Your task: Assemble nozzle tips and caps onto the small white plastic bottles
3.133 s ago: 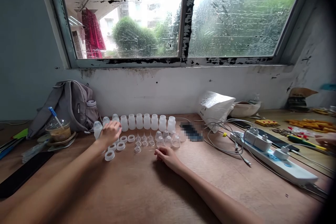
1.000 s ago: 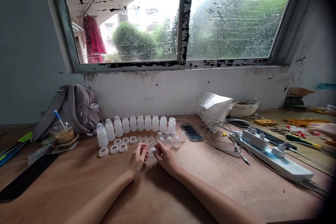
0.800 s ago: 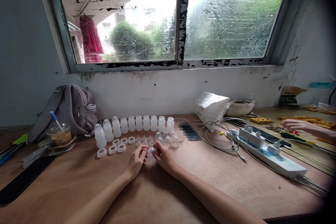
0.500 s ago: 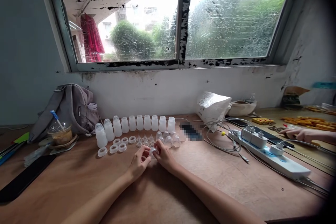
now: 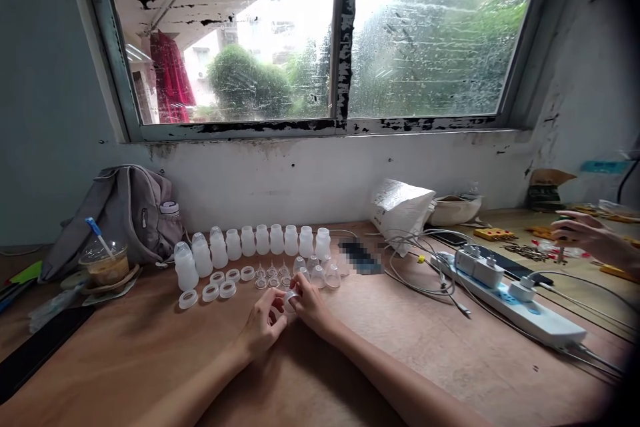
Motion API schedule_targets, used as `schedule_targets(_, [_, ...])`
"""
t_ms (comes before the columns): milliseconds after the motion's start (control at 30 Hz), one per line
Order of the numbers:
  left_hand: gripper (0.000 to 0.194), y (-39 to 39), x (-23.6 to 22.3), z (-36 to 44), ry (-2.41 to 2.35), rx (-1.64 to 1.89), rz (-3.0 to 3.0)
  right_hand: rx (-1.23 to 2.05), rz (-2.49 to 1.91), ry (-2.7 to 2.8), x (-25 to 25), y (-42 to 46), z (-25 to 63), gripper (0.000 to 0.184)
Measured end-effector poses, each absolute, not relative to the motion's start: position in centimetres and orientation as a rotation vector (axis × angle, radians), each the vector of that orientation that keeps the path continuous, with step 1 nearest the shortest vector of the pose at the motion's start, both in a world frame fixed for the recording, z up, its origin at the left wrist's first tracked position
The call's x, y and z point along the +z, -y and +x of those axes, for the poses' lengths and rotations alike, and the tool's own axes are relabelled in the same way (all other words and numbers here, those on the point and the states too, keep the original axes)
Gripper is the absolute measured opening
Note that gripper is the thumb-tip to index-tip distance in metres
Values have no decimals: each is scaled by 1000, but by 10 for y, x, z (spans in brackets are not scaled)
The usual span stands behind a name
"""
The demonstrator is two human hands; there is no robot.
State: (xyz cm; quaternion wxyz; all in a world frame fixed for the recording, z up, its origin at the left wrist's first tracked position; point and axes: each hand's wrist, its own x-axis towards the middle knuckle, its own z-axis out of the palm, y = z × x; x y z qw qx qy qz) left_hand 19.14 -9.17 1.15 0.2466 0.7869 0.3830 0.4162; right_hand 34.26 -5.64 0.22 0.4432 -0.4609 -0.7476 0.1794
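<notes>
Both hands meet at the middle of the wooden table. My left hand (image 5: 264, 323) and my right hand (image 5: 311, 307) pinch a small whitish bottle collar ring (image 5: 290, 299) between their fingertips; the fingers partly cover it. Just beyond stand several clear bottle nipples (image 5: 273, 278), with clear dome caps (image 5: 317, 277) to their right. White collar rings (image 5: 211, 292) lie to the left. Behind these runs a curved row of frosted baby bottles (image 5: 263, 240); the leftmost ones, such as the capped bottle (image 5: 185, 268), wear clear caps.
A power strip (image 5: 545, 323) with chargers and looped cables (image 5: 400, 267) lies on the right. An iced drink cup (image 5: 104, 263), a backpack (image 5: 130, 213) and a black flat object (image 5: 45, 350) are on the left. Another person's hand (image 5: 590, 233) is at far right.
My hands stay together on the ring, with small finger shifts. The other person's hand has lifted from the table at right. The camera view has shifted slightly.
</notes>
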Motion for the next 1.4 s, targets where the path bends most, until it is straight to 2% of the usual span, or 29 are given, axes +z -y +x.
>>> schedule_targets(67, [15,86,18,188,-1063,1063,2231,460,-1110,1883,3,56,344,22])
schedule_targets(167, [21,60,37,178,-1298,993,2379,496,-1055,1917,3,56,346,33])
schedule_targets(267, [40,14,61,161,-1995,853,2270,542,-1042,1922,4,57,348,43])
schedule_targets(400, [57,-43,77,137,-2259,744,2083,598,-1091,1923,7,62,351,46])
schedule_targets(567, [36,-60,69,126,-2364,711,2071,648,-1109,1876,12,67,354,32])
schedule_targets(667, [21,-46,64,127,-2341,810,2201,812,-1043,1807,15,68,353,28])
schedule_targets(767, [17,-23,61,130,-2232,977,2406,1158,-875,1659,20,70,352,35])
schedule_targets(867, [14,8,59,134,-1834,1458,2726,1404,-713,1488,24,73,350,39])
schedule_targets(933, [13,33,56,139,-1594,1640,2734,1458,-663,1418,26,73,349,39])
schedule_targets(1100, [10,82,43,153,-1341,1487,2443,1401,-724,1294,23,71,348,36])
schedule_targets(1233, [8,85,26,157,-1278,1500,2335,1392,-759,1213,25,72,348,37])
schedule_targets(1300, [15,80,17,157,-1206,1482,2300,1377,-758,1212,27,74,348,37])
schedule_targets(1400, [51,71,5,157,-1090,1401,2160,1327,-772,1266,31,75,347,35])
